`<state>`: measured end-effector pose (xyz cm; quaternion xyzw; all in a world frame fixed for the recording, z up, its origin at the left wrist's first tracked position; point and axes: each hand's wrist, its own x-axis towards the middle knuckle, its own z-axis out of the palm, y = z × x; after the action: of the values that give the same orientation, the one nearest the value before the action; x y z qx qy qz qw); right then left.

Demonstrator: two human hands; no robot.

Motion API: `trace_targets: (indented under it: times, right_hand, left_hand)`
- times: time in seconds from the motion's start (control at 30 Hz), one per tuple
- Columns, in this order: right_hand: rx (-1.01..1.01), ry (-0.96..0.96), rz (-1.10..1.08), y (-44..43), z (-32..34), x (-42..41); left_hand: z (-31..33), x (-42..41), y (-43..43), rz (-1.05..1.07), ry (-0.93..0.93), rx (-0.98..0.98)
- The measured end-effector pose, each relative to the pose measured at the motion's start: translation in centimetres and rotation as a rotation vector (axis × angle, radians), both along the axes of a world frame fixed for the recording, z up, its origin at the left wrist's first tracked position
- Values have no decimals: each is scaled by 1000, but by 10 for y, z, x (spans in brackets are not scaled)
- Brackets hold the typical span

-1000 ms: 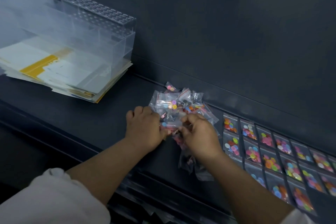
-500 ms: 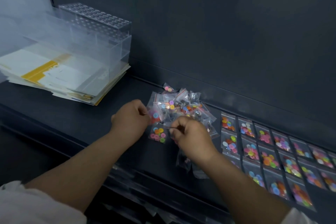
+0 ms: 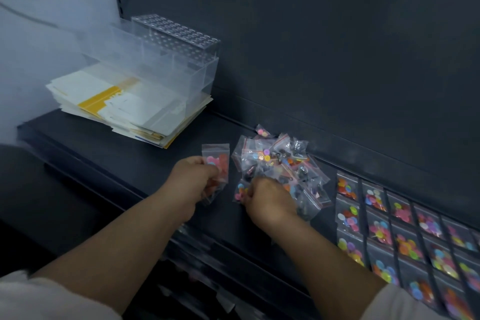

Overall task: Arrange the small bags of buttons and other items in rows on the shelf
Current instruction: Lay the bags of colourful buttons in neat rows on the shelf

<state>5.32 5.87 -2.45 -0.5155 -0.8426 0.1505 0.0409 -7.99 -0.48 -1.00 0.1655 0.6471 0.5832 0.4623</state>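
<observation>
L hand [image 3: 193, 179] grips 1 button bag [image 3: 217, 161] just left of pile [image 3: 275, 161], long axis pointing away, zip end far. R hand [image 3: 267, 200] pinches 1 pile-edge bag [image 3: 241, 191]. 3 laid rows [image 3: 405, 236] on the right of shelf [image 3: 130, 163].

Left forearm [image 3: 124, 244] and right forearm [image 3: 324, 252] rise from the lower frame edge, bare above pale sleeves [image 3: 39, 296], converging toward centre. Left hand [image 3: 193, 176], fingers curled, grips a small bag [image 3: 217, 163]. Right hand [image 3: 268, 200], knuckles up, pinches another bag [image 3: 241, 191].
</observation>
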Motion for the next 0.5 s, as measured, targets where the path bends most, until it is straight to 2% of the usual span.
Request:
trace_targets:
  times: [0.13,0.23,0.4,0.5]
  right_hand:
    - [-31,103,46,-3,4,5]
    - [-77,271,19,-5,9,14]
    - [-207,656,-46,-6,23,35]
    - [-198,739,-69,-8,28,52]
  left_hand:
    - [6,2,-3,16,-73,16]
    - [9,7,-3,16,-41,3]
    - [14,22,1,-1,-30,-8]
    - [20,43,4,-98,-56,-12]
